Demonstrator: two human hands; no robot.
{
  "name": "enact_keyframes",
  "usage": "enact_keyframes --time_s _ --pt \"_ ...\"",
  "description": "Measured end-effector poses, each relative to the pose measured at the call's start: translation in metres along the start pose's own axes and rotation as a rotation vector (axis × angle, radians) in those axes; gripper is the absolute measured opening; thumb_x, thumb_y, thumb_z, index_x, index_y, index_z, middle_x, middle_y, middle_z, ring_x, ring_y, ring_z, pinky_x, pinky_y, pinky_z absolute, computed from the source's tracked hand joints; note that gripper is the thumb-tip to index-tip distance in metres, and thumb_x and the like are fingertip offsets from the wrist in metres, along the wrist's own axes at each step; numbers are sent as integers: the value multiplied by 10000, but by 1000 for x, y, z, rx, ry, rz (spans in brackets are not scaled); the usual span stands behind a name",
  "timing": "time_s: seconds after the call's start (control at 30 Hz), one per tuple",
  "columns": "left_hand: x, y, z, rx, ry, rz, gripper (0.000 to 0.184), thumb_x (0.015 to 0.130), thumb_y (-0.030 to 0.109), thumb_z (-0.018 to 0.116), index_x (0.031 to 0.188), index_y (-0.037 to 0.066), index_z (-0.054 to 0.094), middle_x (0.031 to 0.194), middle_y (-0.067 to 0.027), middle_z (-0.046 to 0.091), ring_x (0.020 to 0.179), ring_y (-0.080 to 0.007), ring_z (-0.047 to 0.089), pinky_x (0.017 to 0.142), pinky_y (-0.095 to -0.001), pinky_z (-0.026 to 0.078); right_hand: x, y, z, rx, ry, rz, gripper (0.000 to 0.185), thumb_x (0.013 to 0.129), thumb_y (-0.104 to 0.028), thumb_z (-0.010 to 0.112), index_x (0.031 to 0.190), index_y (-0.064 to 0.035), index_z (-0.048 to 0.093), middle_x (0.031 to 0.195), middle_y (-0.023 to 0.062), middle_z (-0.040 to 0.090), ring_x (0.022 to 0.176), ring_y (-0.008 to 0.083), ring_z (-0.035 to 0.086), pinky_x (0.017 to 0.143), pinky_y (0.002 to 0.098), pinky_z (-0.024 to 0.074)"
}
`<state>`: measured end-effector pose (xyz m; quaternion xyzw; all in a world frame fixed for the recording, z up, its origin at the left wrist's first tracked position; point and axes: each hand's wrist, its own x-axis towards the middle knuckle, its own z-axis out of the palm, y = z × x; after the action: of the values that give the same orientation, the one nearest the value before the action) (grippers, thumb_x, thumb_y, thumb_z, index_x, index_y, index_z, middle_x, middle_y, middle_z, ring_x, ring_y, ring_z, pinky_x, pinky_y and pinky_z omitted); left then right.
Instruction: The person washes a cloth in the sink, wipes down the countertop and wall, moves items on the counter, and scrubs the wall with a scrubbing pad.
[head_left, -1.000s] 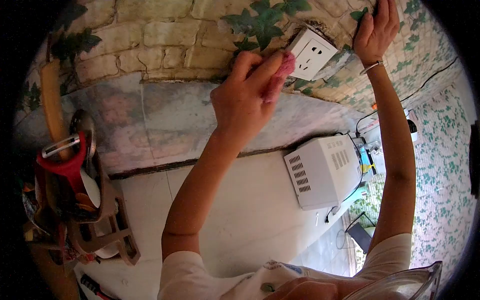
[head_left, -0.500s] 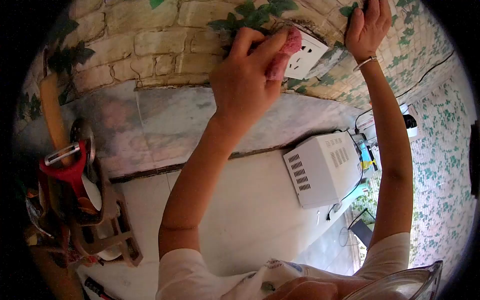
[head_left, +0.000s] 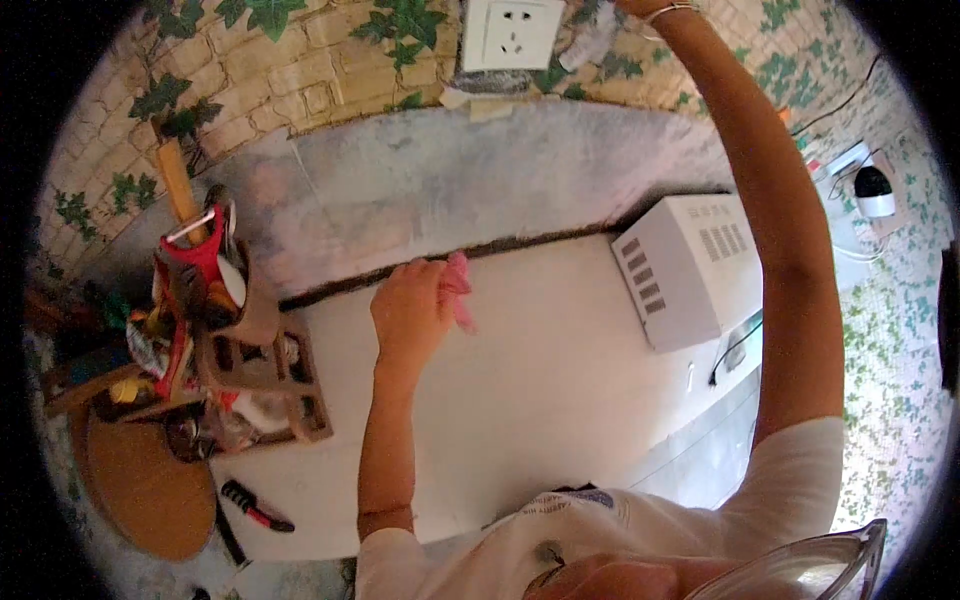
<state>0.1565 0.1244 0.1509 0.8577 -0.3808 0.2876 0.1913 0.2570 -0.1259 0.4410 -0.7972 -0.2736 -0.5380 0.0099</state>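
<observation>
My left hand (head_left: 408,305) is closed on a pink cloth (head_left: 457,290), which sticks out past the fingers on its right side. It is over the white countertop (head_left: 540,350), close to the dark seam at the foot of the wall. My right hand (head_left: 638,6) reaches up at the top edge of the view, with its fingers cut off. A bracelet is on that wrist. Left of the right hand, a white wall socket (head_left: 512,34) is fixed to the brick-patterned wall (head_left: 330,85), with rough grey plaster below it.
A white vented appliance (head_left: 690,265) stands on the counter at the right. On the left is a brown utensil rack (head_left: 255,355) with a red-handled tool. A black-and-red knife (head_left: 258,506) lies near the front left, beside a round brown board (head_left: 150,485).
My left hand has come down from the socket to the counter with the pink cloth. My right hand has moved partly out of view. The view has shifted, showing more of the counter.
</observation>
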Motion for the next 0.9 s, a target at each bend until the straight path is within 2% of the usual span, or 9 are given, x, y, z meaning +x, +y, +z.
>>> enact_keyframes --time_s 0.07,0.1,0.27,0.33,0.5,0.6,0.63,0.77,0.9 --pt "-18 26 -16 -667 27 -911 336 903 344 449 897 43 597 776 -42 610 591 -114 546 522 -245 433 -36 -33 0 -270 95 -82 543 803 -85 503 1303 -7 308 1326 225 310 1081 340 421 909 402 361" --pt "-20 34 -42 -740 -236 -1196 339 908 347 436 950 44 584 883 -45 608 709 -130 560 636 -281 441 -71 -63 -8 -162 -20 5 384 774 -157 634 1111 -34 495 1028 142 520 973 287 488 846 395 380" --pt "-108 88 3 -1428 92 -1081 414 913 353 428 1149 17 490 1080 -70 552 941 -154 524 775 -288 433 -283 -230 -27 1080 -680 674 695 790 -378 610 1319 -81 270 1373 136 271 1238 272 321 1031 460 232" --pt "-121 118 7 -1699 -22 -1103 455 914 349 429 1215 7 441 1145 -79 521 1004 -167 505 831 -288 420 -345 -278 -26 1771 -428 1245 689 801 -397 594 1315 -82 261 1276 152 416 1064 232 514 821 391 479" --pt "-200 131 52 -867 -349 -1079 513 881 283 491 1281 -8 351 1280 -126 412 1172 -235 389 992 -373 290 -385 -199 -67 1669 -698 1557 486 853 -493 433 1029 -48 520 747 95 629 467 147 597 255 205 366" --pt "-303 115 75 -105 -301 -1080 537 839 204 521 1291 -12 329 1300 -191 374 1218 -324 322 1020 -411 239 -325 -101 -85 1247 -247 1373 568 861 -538 367 958 -4 534 742 85 574 474 125 576 244 187 313" --pt "-329 112 70 48 -381 -1072 550 859 232 483 1312 -12 287 1327 -198 332 1240 -328 288 1030 -412 214 -376 -43 -54 1177 -65 1346 478 893 -475 358 949 -37 540 600 50 542 313 96 431 255 214 317" --pt "-352 141 46 218 -610 -1179 608 910 358 351 1368 9 152 1410 -201 166 1304 -328 169 1053 -429 144 -310 66 -32 382 328 974 542 873 -221 477 1305 7 241 1170 170 447 1036 257 483 892 348 382" --pt "-378 155 70 431 -606 -1095 623 923 424 251 1385 38 94 1435 -182 82 1325 -321 110 1056 -452 115 -335 115 51 378 650 608 581 785 -109 517 1330 -82 316 1354 121 333 1131 271 399 963 363 302"
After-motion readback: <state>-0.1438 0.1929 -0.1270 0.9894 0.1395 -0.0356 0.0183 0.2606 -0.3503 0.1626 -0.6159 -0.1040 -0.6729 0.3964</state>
